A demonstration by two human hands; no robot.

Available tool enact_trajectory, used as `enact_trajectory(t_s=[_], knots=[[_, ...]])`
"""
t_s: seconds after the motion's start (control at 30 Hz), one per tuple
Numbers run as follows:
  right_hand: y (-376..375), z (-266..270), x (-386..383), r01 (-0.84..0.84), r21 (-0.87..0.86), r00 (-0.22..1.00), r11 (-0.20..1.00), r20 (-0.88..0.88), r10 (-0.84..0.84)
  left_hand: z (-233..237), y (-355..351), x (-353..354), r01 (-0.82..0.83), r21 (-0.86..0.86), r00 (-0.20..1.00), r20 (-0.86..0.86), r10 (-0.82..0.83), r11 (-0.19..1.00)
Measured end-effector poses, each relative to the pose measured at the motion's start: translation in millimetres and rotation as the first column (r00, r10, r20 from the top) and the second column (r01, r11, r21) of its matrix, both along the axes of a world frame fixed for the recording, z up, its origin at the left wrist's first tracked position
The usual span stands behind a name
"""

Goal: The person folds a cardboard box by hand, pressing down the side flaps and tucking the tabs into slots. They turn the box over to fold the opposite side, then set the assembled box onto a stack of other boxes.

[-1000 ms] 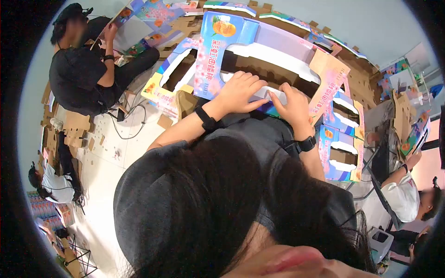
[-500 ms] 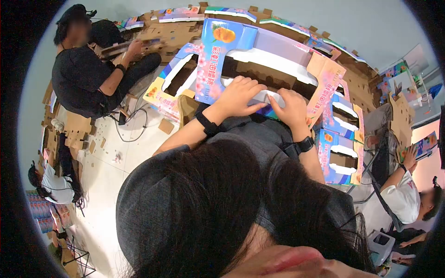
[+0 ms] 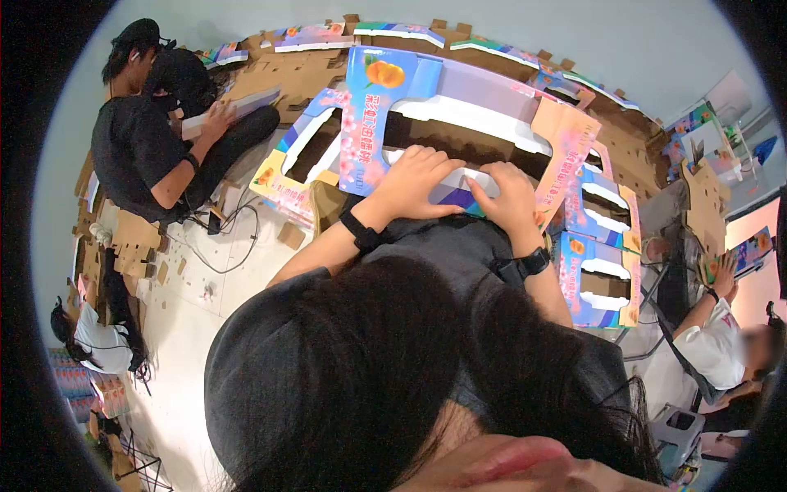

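Observation:
A printed cardboard box (image 3: pixel 484 86) with large cut-out windows lies across my lap, its blue corner with orange fruit at the left and its peach corner at the right. My left hand (image 3: pixel 418 184) grips the near edge of the box, fingers curled over the white flap and thumb pointing right. Close beside it, my right hand (image 3: pixel 507 197) holds the same edge, its fingers bent over the top and thumb against the purple and white panel. The two thumbs are a little apart.
Another printed box (image 3: pixel 283 184) sits left of my lap, and stacked boxes (image 3: pixel 574 283) stand at my right. A person in black (image 3: pixel 143 148) sits at the left with a pale panel. Another person (image 3: pixel 709 344) is at the right. Flat cardboard (image 3: pixel 287 74) lies beyond.
The box has shifted slightly left and down in view. My hands stay on its near edge, thumbs slightly moved. The person at the left now holds the pale panel raised.

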State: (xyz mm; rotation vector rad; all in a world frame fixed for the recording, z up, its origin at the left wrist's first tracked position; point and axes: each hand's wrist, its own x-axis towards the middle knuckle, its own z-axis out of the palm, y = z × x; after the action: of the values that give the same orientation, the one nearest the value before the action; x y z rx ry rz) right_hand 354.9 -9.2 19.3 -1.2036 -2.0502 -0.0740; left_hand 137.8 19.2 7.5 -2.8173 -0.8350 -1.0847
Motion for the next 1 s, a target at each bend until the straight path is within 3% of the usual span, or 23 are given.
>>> enact_trajectory(t_s=[0.13,0.2,0.27,0.33,0.4,0.63,0.67,0.77,1.0], knots=[[-6.5,38.8,-4.6,-0.143,-0.008,0.982,0.990,-0.125,0.141,-2.1,-0.7,2.4,-0.043,0.026,0.999,0.017,0.042,0.999],[-9.0,61.3,-4.6,-0.195,-0.117,0.967,0.974,-0.188,0.171,-0.8,-2.9,2.3,-0.037,0.032,0.998,0.050,0.035,0.999],[-7.3,85.8,1.0,-0.148,0.158,0.973,0.976,-0.152,0.172,0.2,-4.0,4.5,-0.047,0.015,0.997,0.068,0.046,0.999],[6.2,103.9,17.5,-0.071,0.481,0.995,0.874,-0.029,0.097,-1.9,-4.3,5.5,-0.057,0.019,0.995,0.080,0.055,0.998],[13.4,121.2,20.9,0.170,0.578,0.983,0.798,-0.152,-0.099,-3.3,-2.2,5.5,-0.060,0.048,0.995,0.087,0.056,0.997],[72.6,84.7,61.0,0.314,0.367,0.923,0.876,0.096,-0.371,-4.3,-1.1,4.6,-0.051,0.091,0.996,0.081,0.044,0.994],[77.6,80.4,60.4,0.289,0.469,0.934,0.835,0.054,-0.353,-4.6,1.0,5.0,-0.049,0.086,0.997,0.070,0.043,0.995],[79.7,71.9,58.1,0.352,0.538,0.908,0.766,0.000,-0.418,-2.3,0.0,4.6,-0.040,0.062,0.998,0.046,0.037,0.997],[81.2,70.4,55.6,0.361,0.542,0.912,0.759,-0.035,-0.409,-4.8,1.9,1.5,-0.019,0.059,0.999,0.034,0.017,0.998]])
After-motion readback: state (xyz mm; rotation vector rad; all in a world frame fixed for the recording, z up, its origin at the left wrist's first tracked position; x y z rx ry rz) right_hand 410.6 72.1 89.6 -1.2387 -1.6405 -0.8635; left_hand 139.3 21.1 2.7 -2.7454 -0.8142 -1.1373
